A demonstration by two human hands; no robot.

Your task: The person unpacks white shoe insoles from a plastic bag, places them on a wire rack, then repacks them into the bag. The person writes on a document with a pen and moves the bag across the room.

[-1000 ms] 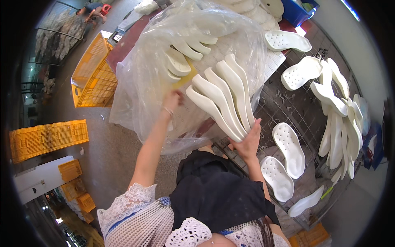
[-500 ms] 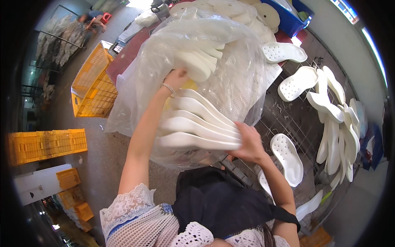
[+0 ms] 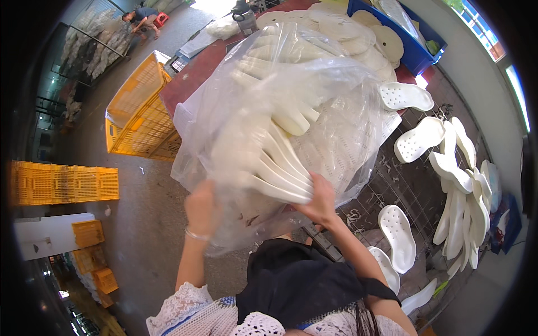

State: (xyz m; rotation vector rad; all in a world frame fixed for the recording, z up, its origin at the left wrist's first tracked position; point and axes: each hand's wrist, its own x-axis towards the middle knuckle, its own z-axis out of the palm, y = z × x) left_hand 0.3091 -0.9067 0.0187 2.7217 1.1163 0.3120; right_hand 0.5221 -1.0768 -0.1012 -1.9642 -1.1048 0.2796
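Note:
A large clear plastic bag (image 3: pixel 342 117) lies over the work surface with several white foam shoe soles inside it. My right hand (image 3: pixel 318 200) is closed round the narrow ends of a fanned stack of white shoe soles (image 3: pixel 280 173) at the bag's mouth. The far ends of that stack show hazily through the plastic. At the bag's near left edge, my left hand (image 3: pixel 202 210) is closed on the plastic, its fingers blurred by motion. More soles (image 3: pixel 294 120) lie deeper in the bag, just beyond the held stack.
Loose white soles (image 3: pixel 397 238) and a heap of soles (image 3: pixel 462 196) rest on a wire rack at right. Round white pieces (image 3: pixel 358 36) and a blue bin (image 3: pixel 414 50) stand at the back. Yellow crates (image 3: pixel 140 112) are at left; a person (image 3: pixel 143 21) sits far off.
My left hand has come back from inside the bag toward me, and the plastic now covers part of the stack. My right hand still holds the soles. The view has shifted slightly.

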